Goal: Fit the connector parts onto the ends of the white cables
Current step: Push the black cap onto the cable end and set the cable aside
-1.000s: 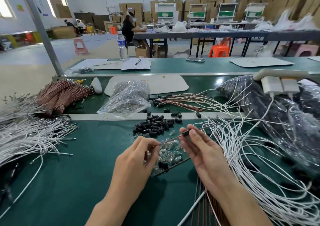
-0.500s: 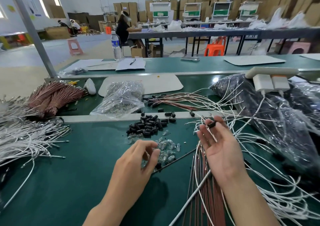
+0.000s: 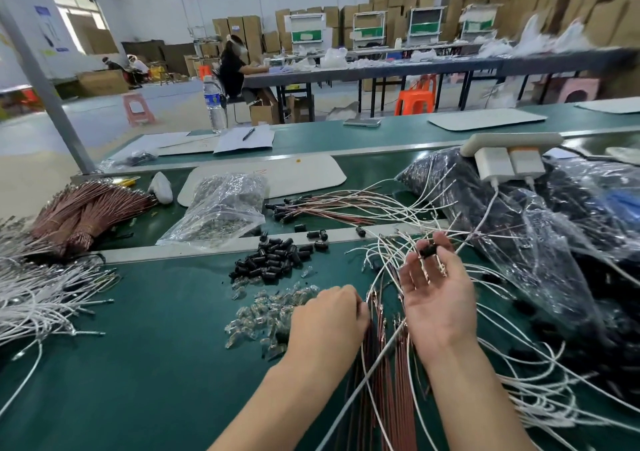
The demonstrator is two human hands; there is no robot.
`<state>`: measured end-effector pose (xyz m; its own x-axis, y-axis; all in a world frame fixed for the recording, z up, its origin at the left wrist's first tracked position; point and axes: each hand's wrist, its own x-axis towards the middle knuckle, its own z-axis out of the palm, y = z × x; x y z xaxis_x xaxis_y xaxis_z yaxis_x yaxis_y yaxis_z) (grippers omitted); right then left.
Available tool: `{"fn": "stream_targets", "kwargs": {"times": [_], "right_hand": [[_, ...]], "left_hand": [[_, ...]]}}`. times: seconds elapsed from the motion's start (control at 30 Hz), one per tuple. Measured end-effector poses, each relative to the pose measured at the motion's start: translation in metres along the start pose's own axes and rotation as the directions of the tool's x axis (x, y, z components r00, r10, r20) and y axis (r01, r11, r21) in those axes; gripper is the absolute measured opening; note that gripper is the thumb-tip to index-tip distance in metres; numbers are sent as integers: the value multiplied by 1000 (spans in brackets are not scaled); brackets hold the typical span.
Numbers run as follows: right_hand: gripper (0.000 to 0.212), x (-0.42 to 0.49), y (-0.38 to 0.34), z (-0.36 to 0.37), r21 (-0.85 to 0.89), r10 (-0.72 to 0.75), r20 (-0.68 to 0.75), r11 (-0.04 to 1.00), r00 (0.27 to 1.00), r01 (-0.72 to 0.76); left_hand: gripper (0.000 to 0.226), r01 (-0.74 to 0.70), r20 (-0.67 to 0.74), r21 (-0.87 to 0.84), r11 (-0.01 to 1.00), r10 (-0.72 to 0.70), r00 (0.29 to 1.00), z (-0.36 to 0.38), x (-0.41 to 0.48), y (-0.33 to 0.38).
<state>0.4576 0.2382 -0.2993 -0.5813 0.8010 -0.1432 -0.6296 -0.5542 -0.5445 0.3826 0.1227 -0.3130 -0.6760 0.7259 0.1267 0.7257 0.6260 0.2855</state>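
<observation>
At the lower centre of the frame, the left hand (image 3: 329, 315) lay knuckles-up on the green table (image 3: 138, 364), its fingers curled under at the edge of a scatter of clear connector parts (image 3: 263, 315); whether those fingers pinched anything could not be told, since the back of the hand hid them. Just right of it, the right hand (image 3: 438, 298) was raised palm-up, fingers loosely spread except for the thumb and forefinger tips, which pinched a small black connector part (image 3: 427, 250) fitted on a thin cable end. Beneath and between both wrists ran a sheaf of brown cables (image 3: 388, 381), crossed by a single white cable slanting toward the bottom edge. A tangle of white cables (image 3: 519, 391) spread across the lower right, reaching under the right forearm. Above the left hand, near mid-frame, sat a heap of black connector parts (image 3: 273, 260), touching the upper fringe of the clear ones. At the far left lay another bundle of white cables (image 3: 38, 298), and above it a tied bunch of brown cables (image 3: 86, 208). A clear plastic bag (image 3: 221, 208) of small parts rested in the upper middle of the bench, and dark plastic bags (image 3: 554, 229) filled the right side, with a white power strip (image 3: 509, 142) over them.
</observation>
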Motion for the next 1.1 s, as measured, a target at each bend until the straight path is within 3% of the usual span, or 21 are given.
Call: {"fn": "stream_targets", "kwargs": {"times": [0.13, 0.3, 0.5, 0.6, 0.7, 0.83, 0.9, 1.1], "right_hand": [[21, 1, 0, 0, 6, 19, 0, 1000, 1000, -19], [21, 1, 2, 1, -19, 24, -22, 1000, 999, -24], [19, -1, 5, 0, -67, 9, 8, 998, 1000, -8], [20, -2, 7, 1, -89, 24, 27, 996, 999, -21], [21, -4, 10, 3, -110, 48, 46, 993, 998, -43], [22, -9, 13, 6, -181, 50, 107, 983, 993, -30], [22, -11, 15, 7, -212, 53, 120, 977, 991, -27], [21, -12, 19, 7, -273, 77, 152, 961, 985, -33]], "left_hand": [[24, 82, 50, 68, 994, -85, 995, 0, 7, 12], [15, 43, 75, 82, 996, -49, 996, -4, 8, 24], [18, 65, -107, -47, 997, -70, 992, -45, 15, 12], [18, 68, -133, -141, 988, -87, 987, -72, 20, -4], [25, 89, -60, -255, 963, -107, 992, -82, 23, -20], [36, 232, 199, -416, 879, -161, 967, -68, 20, -32], [30, 283, 261, -431, 857, -181, 948, -58, 20, -35], [15, 246, 157, -551, 798, -191, 969, -46, 15, -38]]}}
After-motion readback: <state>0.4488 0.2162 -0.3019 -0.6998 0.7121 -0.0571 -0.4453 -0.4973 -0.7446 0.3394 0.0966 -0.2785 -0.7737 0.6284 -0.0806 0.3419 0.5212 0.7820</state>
